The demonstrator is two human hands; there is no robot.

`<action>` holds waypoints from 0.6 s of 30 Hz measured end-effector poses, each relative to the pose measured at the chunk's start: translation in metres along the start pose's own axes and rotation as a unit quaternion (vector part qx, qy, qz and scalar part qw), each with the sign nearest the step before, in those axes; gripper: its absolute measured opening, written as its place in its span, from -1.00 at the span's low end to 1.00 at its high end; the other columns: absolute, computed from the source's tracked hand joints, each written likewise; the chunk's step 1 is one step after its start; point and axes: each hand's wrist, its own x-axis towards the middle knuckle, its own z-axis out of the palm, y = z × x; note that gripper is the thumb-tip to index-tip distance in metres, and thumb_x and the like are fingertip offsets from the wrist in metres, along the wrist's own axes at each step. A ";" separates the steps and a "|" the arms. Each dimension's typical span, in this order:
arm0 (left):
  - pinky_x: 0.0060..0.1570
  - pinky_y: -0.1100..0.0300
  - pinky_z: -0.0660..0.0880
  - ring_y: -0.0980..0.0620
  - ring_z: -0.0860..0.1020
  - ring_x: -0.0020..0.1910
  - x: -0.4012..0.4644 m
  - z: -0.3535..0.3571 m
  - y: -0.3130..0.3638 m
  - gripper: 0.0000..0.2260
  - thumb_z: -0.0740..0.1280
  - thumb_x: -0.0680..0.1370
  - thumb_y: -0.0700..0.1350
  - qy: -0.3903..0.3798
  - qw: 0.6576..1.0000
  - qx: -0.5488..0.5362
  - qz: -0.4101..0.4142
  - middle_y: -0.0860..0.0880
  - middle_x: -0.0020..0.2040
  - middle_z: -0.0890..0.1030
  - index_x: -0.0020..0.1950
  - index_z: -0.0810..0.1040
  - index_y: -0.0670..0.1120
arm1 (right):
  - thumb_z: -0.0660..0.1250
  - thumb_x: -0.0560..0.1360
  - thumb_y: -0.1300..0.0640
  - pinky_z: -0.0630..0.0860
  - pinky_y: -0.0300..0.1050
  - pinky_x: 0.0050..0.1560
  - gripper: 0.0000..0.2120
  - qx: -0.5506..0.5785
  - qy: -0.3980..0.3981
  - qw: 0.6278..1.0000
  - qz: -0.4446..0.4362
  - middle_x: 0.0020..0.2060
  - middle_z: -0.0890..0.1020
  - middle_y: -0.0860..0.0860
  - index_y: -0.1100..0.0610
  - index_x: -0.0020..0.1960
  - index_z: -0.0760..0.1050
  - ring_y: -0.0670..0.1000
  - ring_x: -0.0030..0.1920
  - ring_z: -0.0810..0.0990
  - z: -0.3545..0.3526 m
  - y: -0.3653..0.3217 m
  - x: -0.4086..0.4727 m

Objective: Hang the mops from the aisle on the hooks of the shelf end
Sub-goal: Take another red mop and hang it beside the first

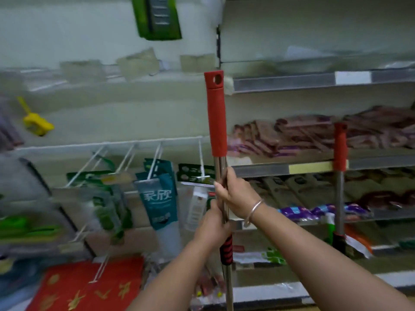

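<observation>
I hold a mop (216, 117) upright in front of me; it has a steel shaft and a red foam grip with a hanging hole at the top. My right hand (235, 194) grips the shaft just below the red grip. My left hand (212, 225) grips it right underneath, above a red and black ribbed collar. Its head is out of view below. A second mop (340, 149) with the same red grip stands upright against the shelves at the right. White wire hooks (157, 153) stick out from the shelf end at the left centre.
Packaged goods (157, 198) hang on several of the hooks. A yellow brush (37, 124) hangs at the left. Shelves (314, 164) with stacked packets fill the right side. A red mat (89, 286) lies low at the left. A green box (157, 16) hangs above.
</observation>
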 end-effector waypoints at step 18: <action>-0.01 0.02 0.56 -0.12 0.60 0.03 -0.158 -0.314 -0.134 -0.72 0.33 0.44 0.02 0.310 0.944 0.019 -0.115 -0.11 0.02 0.65 0.12 0.47 -0.01 | 0.27 0.53 0.07 0.31 -0.04 -0.27 -0.77 0.162 -0.030 0.942 -0.293 -0.33 0.46 0.11 0.17 -0.10 0.25 0.27 -0.21 0.53 0.160 -0.339 0.028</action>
